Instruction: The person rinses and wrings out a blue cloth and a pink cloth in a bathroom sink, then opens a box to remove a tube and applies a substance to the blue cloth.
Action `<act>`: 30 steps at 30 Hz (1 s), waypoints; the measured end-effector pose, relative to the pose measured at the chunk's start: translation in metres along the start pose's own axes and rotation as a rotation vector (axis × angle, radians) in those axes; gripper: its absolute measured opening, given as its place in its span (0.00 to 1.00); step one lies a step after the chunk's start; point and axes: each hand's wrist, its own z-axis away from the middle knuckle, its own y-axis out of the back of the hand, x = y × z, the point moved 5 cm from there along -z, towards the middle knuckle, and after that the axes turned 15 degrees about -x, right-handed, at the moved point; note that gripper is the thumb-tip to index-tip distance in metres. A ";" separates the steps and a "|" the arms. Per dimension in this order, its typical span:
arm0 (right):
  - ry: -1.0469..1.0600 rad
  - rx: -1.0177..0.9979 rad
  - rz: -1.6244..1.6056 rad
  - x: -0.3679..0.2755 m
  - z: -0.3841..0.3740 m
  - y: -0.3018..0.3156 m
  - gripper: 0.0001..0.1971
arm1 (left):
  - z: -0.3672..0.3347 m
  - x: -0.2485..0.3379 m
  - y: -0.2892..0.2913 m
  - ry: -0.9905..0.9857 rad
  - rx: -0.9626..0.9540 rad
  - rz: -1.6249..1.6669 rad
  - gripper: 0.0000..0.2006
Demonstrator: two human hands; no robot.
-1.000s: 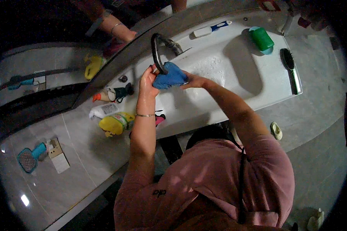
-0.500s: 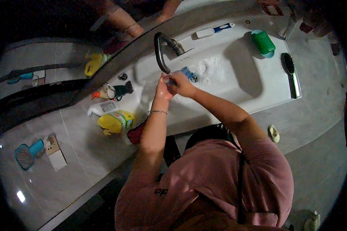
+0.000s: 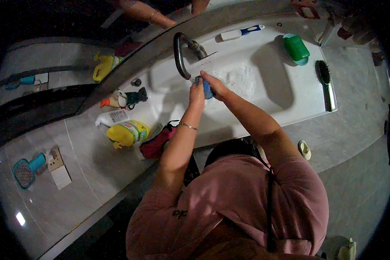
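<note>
Over the white basin [image 3: 190, 125] and right by the dark curved faucet [image 3: 180, 56], my two hands are together. Between them is a wet blue bundle [image 3: 207, 91] that looks like cloth; its exact kind cannot be made out. My left hand [image 3: 196, 93] presses against its left side, directly below the spout. On the other side my right hand [image 3: 216, 86] closes round it with the thumb toward the faucet. Foamy water [image 3: 240, 80] lies in the basin just right of my hands.
Left of the basin are a yellow bottle [image 3: 128, 132], a white bottle [image 3: 112, 117] and a dark red pouch [image 3: 156, 145]. Along the basin's rim lie a blue-and-white brush [image 3: 240, 33], a green soap box [image 3: 296, 48] and a black hairbrush [image 3: 323, 73]. A mirror borders the back.
The blue bundle has come up from the foamy water into both my hands. My left hand has shifted right, and the foam has spread where the bundle lay.
</note>
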 end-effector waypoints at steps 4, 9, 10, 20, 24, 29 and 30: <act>-0.209 -0.317 -0.307 0.005 0.005 -0.028 0.21 | 0.000 -0.008 0.015 -0.076 0.014 0.292 0.26; -0.139 -0.284 -0.227 -0.010 0.012 -0.016 0.21 | 0.033 -0.003 -0.020 0.131 -0.286 0.651 0.30; -0.174 -0.333 -0.234 -0.013 0.014 -0.021 0.19 | 0.046 0.000 -0.024 0.263 -0.322 0.707 0.29; -0.085 -0.789 0.295 -0.037 0.007 -0.060 0.11 | 0.044 0.001 0.002 0.489 -0.647 0.472 0.14; -0.043 -0.674 0.442 -0.025 -0.004 -0.055 0.10 | 0.040 -0.002 -0.001 0.533 -0.723 0.318 0.07; -0.078 -0.504 0.671 0.000 -0.013 -0.052 0.07 | 0.024 -0.021 0.019 0.527 -0.573 -0.116 0.10; 0.047 -0.465 0.883 0.000 -0.019 -0.058 0.06 | 0.013 -0.022 0.027 0.335 -0.556 -0.747 0.12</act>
